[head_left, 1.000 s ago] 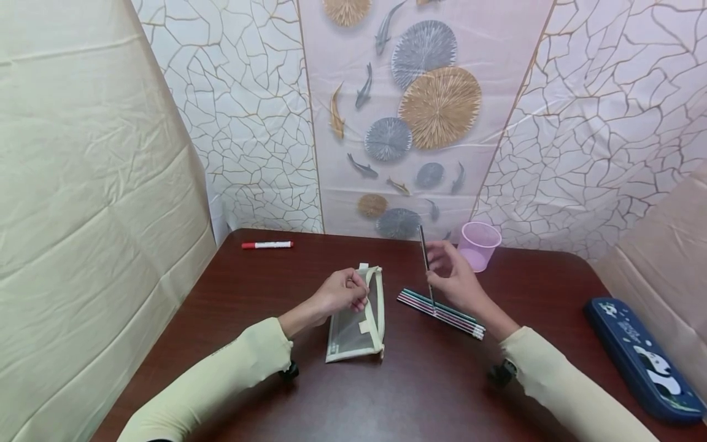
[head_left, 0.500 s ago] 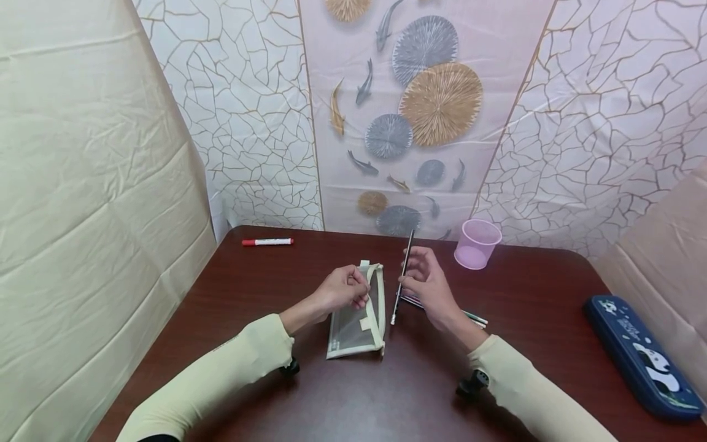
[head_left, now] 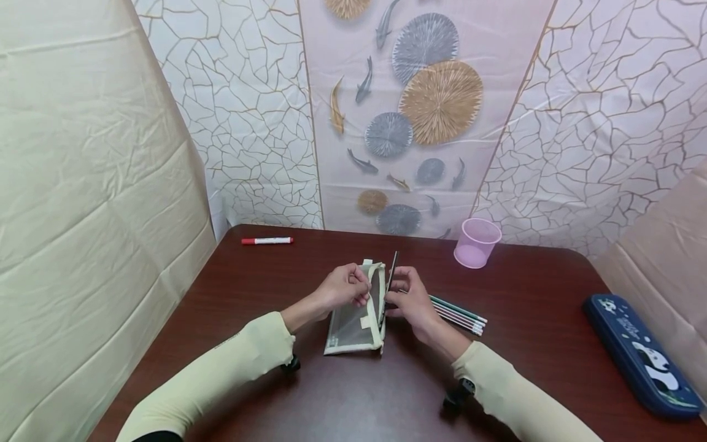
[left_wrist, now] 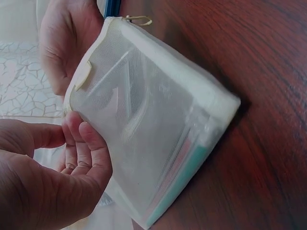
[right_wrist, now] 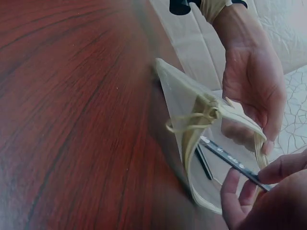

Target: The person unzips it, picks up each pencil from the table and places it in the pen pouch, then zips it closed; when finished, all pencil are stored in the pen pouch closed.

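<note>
My left hand point(head_left: 345, 288) pinches the edge of a cream mesh pencil pouch point(head_left: 345, 331), its zip mouth gaping toward the right. My right hand point(head_left: 413, 302) holds a dark pencil point(head_left: 393, 267) between thumb and fingers, slanting with its upper end sticking up. In the right wrist view the lower end of this dark pencil point(right_wrist: 232, 160) is inside the pouch mouth. Another dark stick point(right_wrist: 204, 163) shows lower in the pouch there. Green and pink strips point(left_wrist: 192, 163) show through the mesh in the left wrist view.
Several pencils point(head_left: 458, 316) lie on the brown table point(head_left: 353, 399) behind my right hand. A pink cup point(head_left: 477, 244) stands at the back right, a red and white marker point(head_left: 267, 241) lies back left. A blue panda pencil case point(head_left: 643, 356) rests at the right edge.
My right hand has carried the dark pencil left from above the other pencils to the pouch, its lower end now in the mouth. The left hand has stayed on the pouch.
</note>
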`<state>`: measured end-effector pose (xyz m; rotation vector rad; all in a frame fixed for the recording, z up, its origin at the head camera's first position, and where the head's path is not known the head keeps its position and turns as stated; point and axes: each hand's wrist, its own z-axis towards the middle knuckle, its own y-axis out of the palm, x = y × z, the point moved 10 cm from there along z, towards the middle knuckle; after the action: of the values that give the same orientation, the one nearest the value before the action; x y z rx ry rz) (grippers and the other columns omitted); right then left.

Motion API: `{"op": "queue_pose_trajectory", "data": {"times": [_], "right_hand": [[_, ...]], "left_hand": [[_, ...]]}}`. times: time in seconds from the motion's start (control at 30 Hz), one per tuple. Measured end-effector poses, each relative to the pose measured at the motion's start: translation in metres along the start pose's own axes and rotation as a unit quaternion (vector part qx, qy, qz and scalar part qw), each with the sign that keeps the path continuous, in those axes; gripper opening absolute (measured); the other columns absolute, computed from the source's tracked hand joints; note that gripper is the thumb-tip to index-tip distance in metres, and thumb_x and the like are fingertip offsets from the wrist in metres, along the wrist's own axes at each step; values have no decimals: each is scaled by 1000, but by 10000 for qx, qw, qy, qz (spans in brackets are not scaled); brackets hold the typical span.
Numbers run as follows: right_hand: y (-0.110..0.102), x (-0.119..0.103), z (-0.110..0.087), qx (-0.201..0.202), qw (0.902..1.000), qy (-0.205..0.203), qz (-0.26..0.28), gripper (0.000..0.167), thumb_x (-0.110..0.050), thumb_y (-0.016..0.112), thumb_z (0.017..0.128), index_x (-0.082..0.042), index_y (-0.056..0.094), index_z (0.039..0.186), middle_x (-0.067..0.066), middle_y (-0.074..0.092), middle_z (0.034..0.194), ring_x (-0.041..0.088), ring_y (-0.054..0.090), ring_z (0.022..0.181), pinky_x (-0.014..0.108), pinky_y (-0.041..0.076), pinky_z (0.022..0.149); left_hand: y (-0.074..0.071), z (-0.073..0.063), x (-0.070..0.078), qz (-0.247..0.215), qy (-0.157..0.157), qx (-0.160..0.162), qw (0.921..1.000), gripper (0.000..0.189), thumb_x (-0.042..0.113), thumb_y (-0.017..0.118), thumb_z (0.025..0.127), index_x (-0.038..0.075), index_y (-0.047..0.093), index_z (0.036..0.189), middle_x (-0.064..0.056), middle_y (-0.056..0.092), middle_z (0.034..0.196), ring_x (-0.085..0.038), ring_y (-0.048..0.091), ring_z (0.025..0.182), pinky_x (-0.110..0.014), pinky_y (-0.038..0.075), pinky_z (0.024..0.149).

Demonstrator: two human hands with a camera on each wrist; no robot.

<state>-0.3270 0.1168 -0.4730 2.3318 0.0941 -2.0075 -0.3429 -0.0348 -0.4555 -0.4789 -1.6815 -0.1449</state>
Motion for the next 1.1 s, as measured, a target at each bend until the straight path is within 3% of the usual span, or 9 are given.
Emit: {"op": "queue_pose_trajectory", "data": {"times": [0.47, 0.8, 1.1], "right_hand": [[9, 13, 3, -316, 9981, 486, -186, 59, 7, 59, 94, 0, 34, 147, 29, 50, 131, 21, 63, 90, 37, 62, 71], [19, 13, 3, -579, 9964, 463, -420, 56, 6, 57, 93, 3, 37, 146, 27, 50, 128, 21, 64, 91, 38, 63, 72], [20, 15, 3, -566, 9951, 515, -629, 53, 3, 56, 100, 4, 36, 149, 29, 50, 133, 25, 63, 98, 38, 62, 73]], "left_hand": [[2, -1, 0, 70, -1, 169, 9998, 6, 5, 63, 102, 1, 60, 106, -7, 72, 80, -13, 70, 68, -35, 65, 73], [4, -1, 0, 151, -16, 204, 9997, 6, 7, 64, 102, 4, 60, 106, -6, 72, 80, -13, 70, 68, -33, 65, 71], [6, 2, -1, -23, 25, 74, 10000, 7, 5, 63, 102, 2, 59, 108, -6, 71, 80, -13, 70, 68, -30, 63, 70]]}}
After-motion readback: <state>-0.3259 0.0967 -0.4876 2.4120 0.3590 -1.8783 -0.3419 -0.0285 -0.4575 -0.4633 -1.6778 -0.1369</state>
